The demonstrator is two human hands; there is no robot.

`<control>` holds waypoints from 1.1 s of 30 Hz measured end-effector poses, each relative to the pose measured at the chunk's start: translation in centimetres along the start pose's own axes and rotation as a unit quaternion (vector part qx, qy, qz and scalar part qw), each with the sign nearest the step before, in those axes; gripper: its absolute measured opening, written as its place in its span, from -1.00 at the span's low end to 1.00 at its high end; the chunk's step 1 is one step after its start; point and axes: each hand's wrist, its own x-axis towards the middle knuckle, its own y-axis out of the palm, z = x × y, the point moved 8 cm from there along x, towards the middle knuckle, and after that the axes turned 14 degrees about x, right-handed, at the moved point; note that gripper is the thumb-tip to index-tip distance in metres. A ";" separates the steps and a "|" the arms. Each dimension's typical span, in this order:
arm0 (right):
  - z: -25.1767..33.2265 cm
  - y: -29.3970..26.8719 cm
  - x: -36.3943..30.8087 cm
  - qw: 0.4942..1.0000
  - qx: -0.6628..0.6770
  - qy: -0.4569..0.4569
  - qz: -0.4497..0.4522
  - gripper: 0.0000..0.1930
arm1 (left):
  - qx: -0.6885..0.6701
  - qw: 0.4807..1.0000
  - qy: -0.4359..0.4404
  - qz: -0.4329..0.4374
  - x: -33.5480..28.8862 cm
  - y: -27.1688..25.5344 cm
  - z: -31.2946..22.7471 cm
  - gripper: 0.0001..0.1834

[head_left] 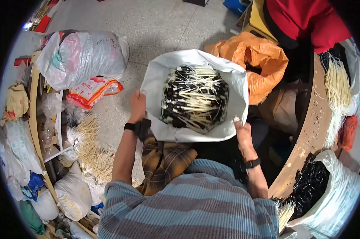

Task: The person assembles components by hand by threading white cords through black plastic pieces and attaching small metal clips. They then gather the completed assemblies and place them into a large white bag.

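Holding sack (236,93) by its rim, mouth up, ahead of the striped shirt (188,199): left hand (138,105) closed on the left side, right hand (245,137) closed on the near right corner. Room: speckled floor (148,28) shows past the far rim and along the left. Tighter on the right: orange bag (273,61) just beyond the rim, table (301,153) curving around that side. Sack is white, pliable, walls creased, mouth spread to a rounded square. Load (196,97) inside: cream strands and black pieces in bunches, stacked in rows, thin white threads on top. Orange bag is crinkly, top rolled outward. Table is brown board, pale flecks. Strand pile (94,143) at left, dry-looking, tangled. Hidden: sack base, lower load layers, most left fingers. Person in red (307,18) cut off at top right. Under-table space (281,153) too dark to read.
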 end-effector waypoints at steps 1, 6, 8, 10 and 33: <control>0.1 0.2 0.5 1.000 -0.001 -0.002 0.001 -0.72 | -0.002 1.000 0.001 -0.001 0.2 0.5 -0.2 -0.78; 3.3 1.6 -2.0 0.999 -0.023 -0.020 0.045 -0.76 | 0.046 0.997 0.048 0.038 -2.0 -0.8 -7.4 -0.69; 4.8 0.2 -2.6 0.999 -0.025 -0.019 0.020 -0.77 | 0.068 0.995 0.072 0.003 -1.9 -2.9 -9.5 -0.70; 3.2 -3.8 -0.4 0.995 -0.089 -0.047 0.016 -0.76 | 0.093 0.985 0.145 -0.006 0.8 -3.8 -7.1 -0.71; 0.9 -14.2 -13.1 0.997 -0.060 -0.048 -0.014 -0.61 | 0.290 0.747 0.407 0.439 -13.8 7.8 -28.4 -0.46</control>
